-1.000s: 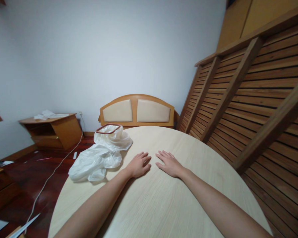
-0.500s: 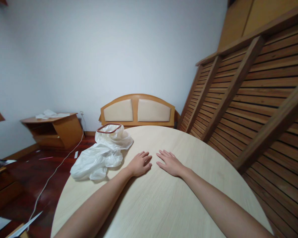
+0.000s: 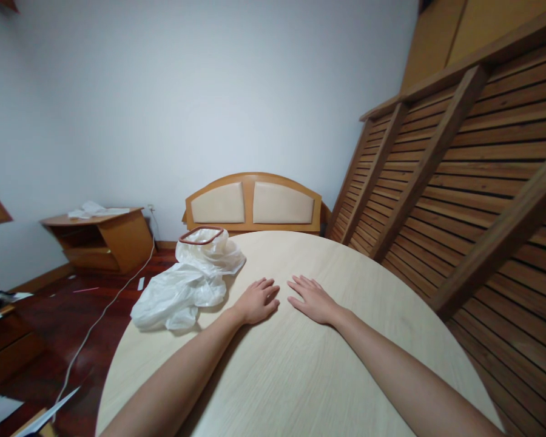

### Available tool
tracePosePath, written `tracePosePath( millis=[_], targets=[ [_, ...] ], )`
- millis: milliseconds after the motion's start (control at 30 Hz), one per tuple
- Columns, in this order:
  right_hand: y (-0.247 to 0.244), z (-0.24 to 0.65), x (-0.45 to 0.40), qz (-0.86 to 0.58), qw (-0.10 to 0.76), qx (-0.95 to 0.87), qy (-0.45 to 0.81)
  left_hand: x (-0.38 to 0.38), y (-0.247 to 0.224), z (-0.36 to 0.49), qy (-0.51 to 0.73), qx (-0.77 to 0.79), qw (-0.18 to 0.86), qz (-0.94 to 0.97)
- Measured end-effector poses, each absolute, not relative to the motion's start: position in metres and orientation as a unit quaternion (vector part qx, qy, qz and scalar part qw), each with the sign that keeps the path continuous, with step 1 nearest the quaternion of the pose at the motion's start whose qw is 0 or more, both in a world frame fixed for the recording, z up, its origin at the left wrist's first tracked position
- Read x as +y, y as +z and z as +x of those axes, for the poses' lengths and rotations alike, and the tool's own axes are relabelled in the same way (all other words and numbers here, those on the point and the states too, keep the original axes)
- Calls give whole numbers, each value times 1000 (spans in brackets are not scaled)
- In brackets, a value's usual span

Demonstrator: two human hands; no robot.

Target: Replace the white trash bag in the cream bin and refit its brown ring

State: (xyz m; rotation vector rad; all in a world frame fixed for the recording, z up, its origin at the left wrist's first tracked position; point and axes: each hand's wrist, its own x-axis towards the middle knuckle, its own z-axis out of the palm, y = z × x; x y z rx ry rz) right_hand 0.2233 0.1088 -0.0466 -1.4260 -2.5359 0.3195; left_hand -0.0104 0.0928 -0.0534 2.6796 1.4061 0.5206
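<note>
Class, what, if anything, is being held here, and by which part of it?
Nothing is held: the left grip and right grip both lie open on the table.

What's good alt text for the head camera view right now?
A person's left hand and right hand rest apart, palms down, on a round pale table. Left of them lies crumpled white plastic with a brown frame; a padded headboard stands beyond.

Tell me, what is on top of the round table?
The round table bears crumpled white plastic, with a brown rim at its far end, and the person's left hand and right hand, both palm down. Anything underneath the plastic is covered.
</note>
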Motion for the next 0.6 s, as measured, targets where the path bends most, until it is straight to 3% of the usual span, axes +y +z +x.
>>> tracePosePath(
  millis=[367, 600],
  targets=[
    [-47, 222, 108, -486, 116, -861, 96, 90, -43, -8, 161, 453, -3, 877],
    [-49, 220, 110, -490, 119, -859, 93, 106, -8, -22, 185, 496, -81, 844]
  ],
)
